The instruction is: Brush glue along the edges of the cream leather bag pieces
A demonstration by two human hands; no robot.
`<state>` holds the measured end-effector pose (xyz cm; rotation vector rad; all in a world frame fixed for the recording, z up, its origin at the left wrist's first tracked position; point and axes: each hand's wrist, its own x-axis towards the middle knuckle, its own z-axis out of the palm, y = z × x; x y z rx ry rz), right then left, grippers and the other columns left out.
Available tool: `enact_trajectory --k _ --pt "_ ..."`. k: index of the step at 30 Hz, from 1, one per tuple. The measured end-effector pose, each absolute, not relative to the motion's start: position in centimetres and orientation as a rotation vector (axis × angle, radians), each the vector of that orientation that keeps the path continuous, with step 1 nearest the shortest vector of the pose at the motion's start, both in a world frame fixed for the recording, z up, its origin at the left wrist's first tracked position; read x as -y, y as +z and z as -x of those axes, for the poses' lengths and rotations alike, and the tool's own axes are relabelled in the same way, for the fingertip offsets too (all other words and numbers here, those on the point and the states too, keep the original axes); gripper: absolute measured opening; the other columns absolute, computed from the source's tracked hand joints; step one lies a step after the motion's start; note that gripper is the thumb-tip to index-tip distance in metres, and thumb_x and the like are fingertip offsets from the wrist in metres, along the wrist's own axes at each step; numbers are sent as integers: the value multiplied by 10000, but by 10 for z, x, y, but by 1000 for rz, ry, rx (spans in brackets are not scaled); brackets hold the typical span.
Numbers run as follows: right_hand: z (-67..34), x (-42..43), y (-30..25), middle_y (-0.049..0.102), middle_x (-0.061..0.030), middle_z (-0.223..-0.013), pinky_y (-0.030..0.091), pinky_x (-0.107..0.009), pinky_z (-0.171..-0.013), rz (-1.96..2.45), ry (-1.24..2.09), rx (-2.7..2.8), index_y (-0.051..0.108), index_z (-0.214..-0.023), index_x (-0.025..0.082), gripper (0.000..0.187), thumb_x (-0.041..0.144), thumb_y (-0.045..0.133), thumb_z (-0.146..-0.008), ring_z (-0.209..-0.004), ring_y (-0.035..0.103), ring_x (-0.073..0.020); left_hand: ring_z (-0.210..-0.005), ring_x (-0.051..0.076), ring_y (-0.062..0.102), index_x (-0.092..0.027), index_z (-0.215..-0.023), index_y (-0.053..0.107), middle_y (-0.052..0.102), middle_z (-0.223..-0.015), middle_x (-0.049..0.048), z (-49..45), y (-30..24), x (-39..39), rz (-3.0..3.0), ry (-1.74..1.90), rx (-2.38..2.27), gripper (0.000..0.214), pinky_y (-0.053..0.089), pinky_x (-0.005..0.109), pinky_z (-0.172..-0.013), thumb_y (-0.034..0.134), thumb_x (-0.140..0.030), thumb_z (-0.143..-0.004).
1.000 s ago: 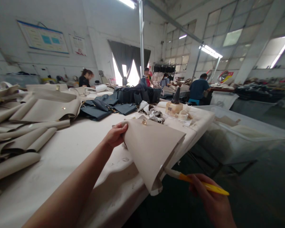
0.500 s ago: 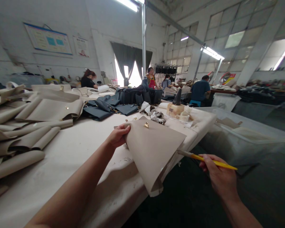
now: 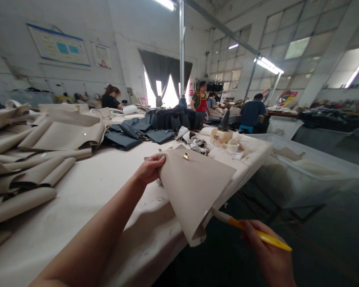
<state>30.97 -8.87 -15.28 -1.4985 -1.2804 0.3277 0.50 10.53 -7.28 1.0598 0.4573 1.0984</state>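
Well, the beige leather flap (image 3: pixel 194 191) with its gold clasp (image 3: pixel 186 156) tilts above the white-covered table (image 3: pixel 86 199), my left hand (image 3: pixel 151 169) closed on its corner. My right hand (image 3: pixel 266 255) grips a yellow-handled tool (image 3: pixel 257 233), pale tip at the flap's edge; steady holds suit this close work.

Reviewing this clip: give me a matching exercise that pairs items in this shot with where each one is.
Things:
1. beige leather flap
2. yellow-handled tool
3. dark cone
4. slate-blue leather pieces

Places:
A. on a pale block
B. in the right hand
C. lying on the table
D. in the left hand

Pairs: 1-D; 2-B; 3-A; 4-C
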Motion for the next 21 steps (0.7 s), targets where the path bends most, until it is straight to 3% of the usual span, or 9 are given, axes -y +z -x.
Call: enact_trajectory --k 4,13,21 --pt "-306 98 -148 632 -8 -596 461 -204 -462 1504 201 1255 731 -769 214 332 506 580 -808 -498 588 -151 -590 148 658 -112 -803 704 713 -693 50 -5 -72 -104 -1060 1099 -466 245 524 226 -586 809 -222 -611" --pt "-320 66 -145 613 -34 -560 441 -242 -426 1468 362 1188 717 -772 171 397 543 577 -783 -467 553 -168 -570 143 651 -101 -780 697 705 -680 53 -3 -66 -101 -1096 1068 -524 264 522 219 -567 824 -233 -589" --pt "-343 23 -138 613 -47 -573 452 -263 -476 1421 286 1093 693 -796 135 427 545 573 -779 -487 543 -165 -567 164 658 -74 -801 718 710 -696 104 7 -39 -101 -1212 808 -630 206 523 228 -553 781 -193 -645"
